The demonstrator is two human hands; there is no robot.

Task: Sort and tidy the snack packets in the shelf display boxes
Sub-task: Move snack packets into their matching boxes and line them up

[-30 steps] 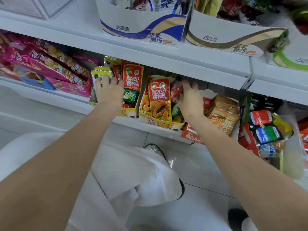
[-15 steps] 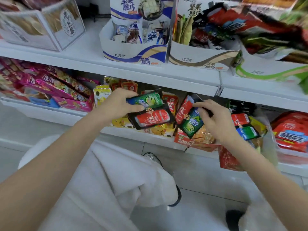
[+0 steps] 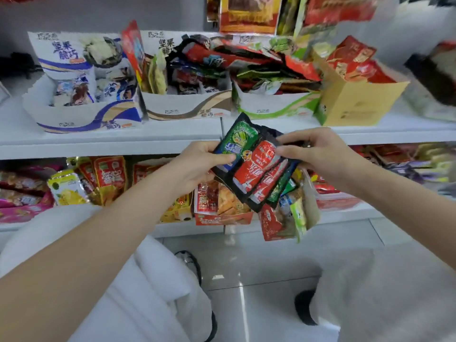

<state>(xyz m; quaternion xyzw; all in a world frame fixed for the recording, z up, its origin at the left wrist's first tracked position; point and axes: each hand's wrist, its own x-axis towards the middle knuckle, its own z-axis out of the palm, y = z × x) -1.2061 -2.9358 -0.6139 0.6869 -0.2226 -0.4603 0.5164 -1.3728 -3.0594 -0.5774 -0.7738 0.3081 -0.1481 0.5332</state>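
Note:
In front of the shelves I hold a fanned stack of black snack packets (image 3: pixel 256 164) printed with green and red cans. My left hand (image 3: pixel 197 166) grips the stack's left edge, thumb across the green packet. My right hand (image 3: pixel 318 154) pinches the stack's upper right edge. Above the stack, the upper shelf carries a blue and white display box (image 3: pixel 88 119), a brown-striped box (image 3: pixel 187 109) and a green-striped box (image 3: pixel 276 104), the latter two heaped with mixed packets. On the lower shelf, more boxes of red and yellow packets (image 3: pixel 108 178) stand behind my hands.
A tan carton (image 3: pixel 355 102) with red packets stands on the upper shelf at right. Pink packets (image 3: pixel 22 193) fill the lower shelf's left end. Loose packets (image 3: pixel 286 218) hang over the lower shelf edge. Below lie my white-trousered knees and a tiled floor (image 3: pixel 266 262).
Both hands came out of the lower shelf boxes with packets, then brought them together into one stack. The view tilted up to the upper shelf.

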